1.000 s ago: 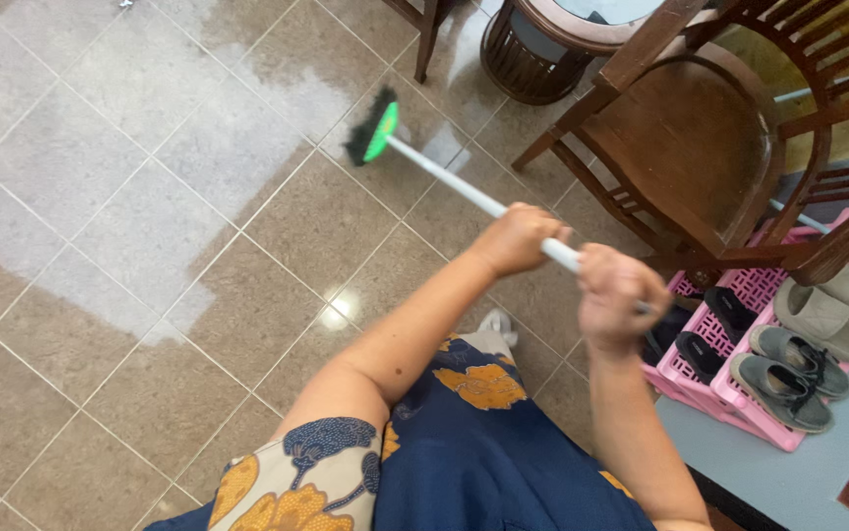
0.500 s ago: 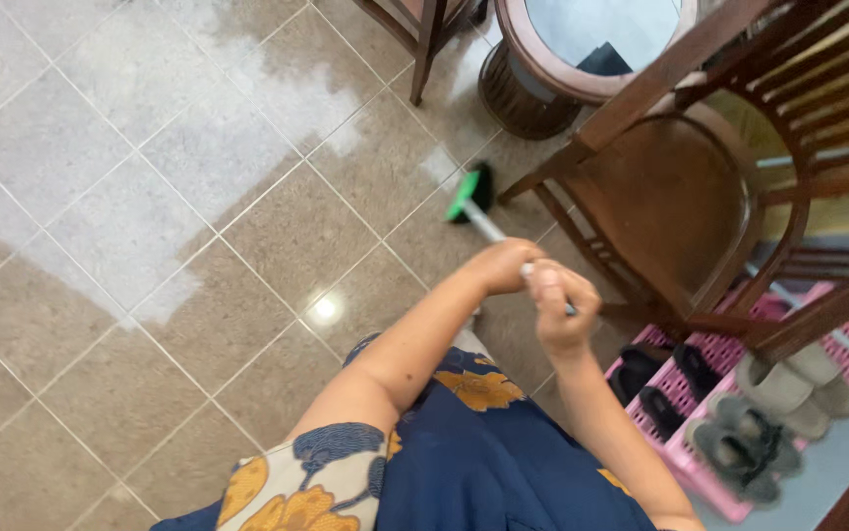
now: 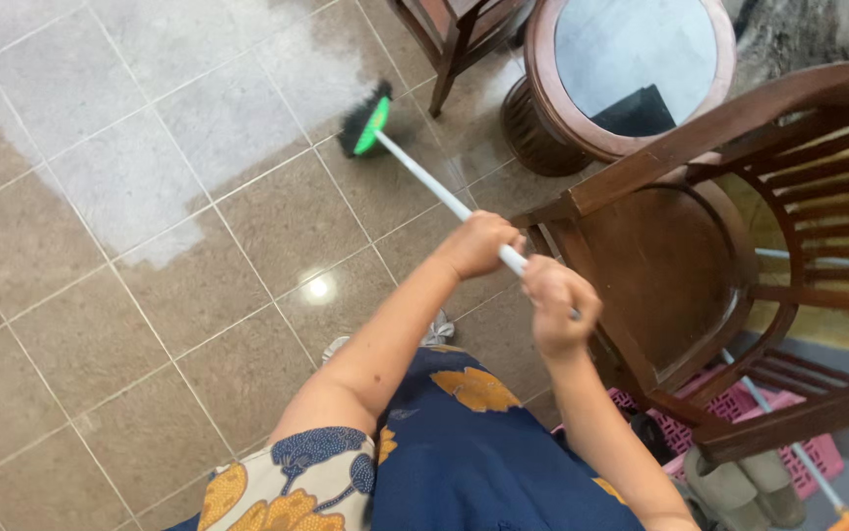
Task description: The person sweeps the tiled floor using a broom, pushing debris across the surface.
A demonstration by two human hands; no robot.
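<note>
Both hands grip the white handle of a broom. My left hand holds it lower down, and my right hand closes around the upper end, just behind the left. The green broom head with black bristles rests on the brown tiled floor, out ahead of me and left of a round side table. A blue dress with orange flowers fills the bottom of the view.
A dark wooden armchair stands right beside my hands. A round wooden table with a glass top sits beyond it. A pink shoe rack with sandals lies under the chair. Another chair's legs stand at the top. Bright glare covers the far floor tiles.
The broom head has moved away from the armchair, out to the upper left across the tiles. My hands stay on the handle, and the view has shifted so the shoe rack is mostly hidden.
</note>
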